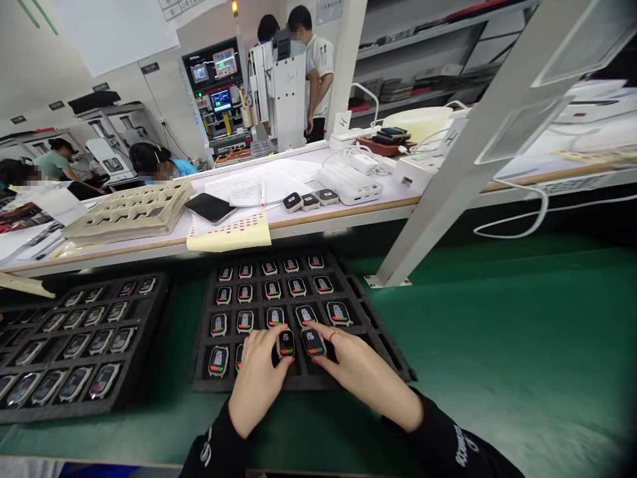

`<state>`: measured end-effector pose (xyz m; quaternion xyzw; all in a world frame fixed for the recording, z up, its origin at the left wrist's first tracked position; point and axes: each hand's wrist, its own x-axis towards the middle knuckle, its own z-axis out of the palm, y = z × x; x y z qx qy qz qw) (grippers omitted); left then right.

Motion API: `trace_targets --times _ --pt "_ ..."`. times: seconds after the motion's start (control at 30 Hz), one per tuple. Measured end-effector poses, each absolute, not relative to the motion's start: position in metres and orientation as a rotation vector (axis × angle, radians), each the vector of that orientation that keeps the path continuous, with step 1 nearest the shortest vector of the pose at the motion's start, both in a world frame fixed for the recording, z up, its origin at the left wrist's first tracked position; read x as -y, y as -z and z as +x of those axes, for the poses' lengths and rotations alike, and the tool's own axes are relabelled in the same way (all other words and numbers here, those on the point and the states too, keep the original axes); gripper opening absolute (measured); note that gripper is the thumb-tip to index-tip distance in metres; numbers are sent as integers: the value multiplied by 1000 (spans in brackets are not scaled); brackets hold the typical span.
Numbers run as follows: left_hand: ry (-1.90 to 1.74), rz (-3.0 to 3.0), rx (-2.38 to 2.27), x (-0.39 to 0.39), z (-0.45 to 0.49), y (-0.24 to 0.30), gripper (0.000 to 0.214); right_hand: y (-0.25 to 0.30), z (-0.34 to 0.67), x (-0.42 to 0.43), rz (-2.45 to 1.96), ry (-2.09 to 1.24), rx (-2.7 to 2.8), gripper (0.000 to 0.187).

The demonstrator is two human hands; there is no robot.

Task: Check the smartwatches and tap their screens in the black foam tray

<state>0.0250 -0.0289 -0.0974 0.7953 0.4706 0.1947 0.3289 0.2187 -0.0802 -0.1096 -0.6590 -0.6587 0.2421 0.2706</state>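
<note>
Both hands rest on the tray [209, 382]: left hand [259, 382] fingertips pinch one watch [286, 343], right hand [365, 378] fingers press its neighbour [313, 342], seating them flat.

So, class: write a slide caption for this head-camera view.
Both hands, left and right, touch lit smartwatches in a black foam tray.
</note>
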Motion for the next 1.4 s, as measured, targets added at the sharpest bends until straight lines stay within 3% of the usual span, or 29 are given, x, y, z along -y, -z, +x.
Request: trace_targets --times 0.4,0.53,0.73,0.97,1.27,1.4 --pt "-483 2112 -1216 18 43 85 50 92 248 70 -2060 -394 2006 51" --pt "-497 2276 -1249 16 45 93 43 86 267 78 -2061 -329 1907 61" --pt "-651 2242 -1377 14 18 92 47 84 305 104 -1981 -266 1576 52" --pt "-975 2085 -1613 9 -30 100 31 109 300 120 -1893 -461 1887 34" --pt "-1189 1836 -1888 18 -75 110 34 98 287 110 -1822 -223 2199 39" --pt "-1216 1790 -1979 23 -92 118 34 104 284 128 -1809 -155 2193 59"
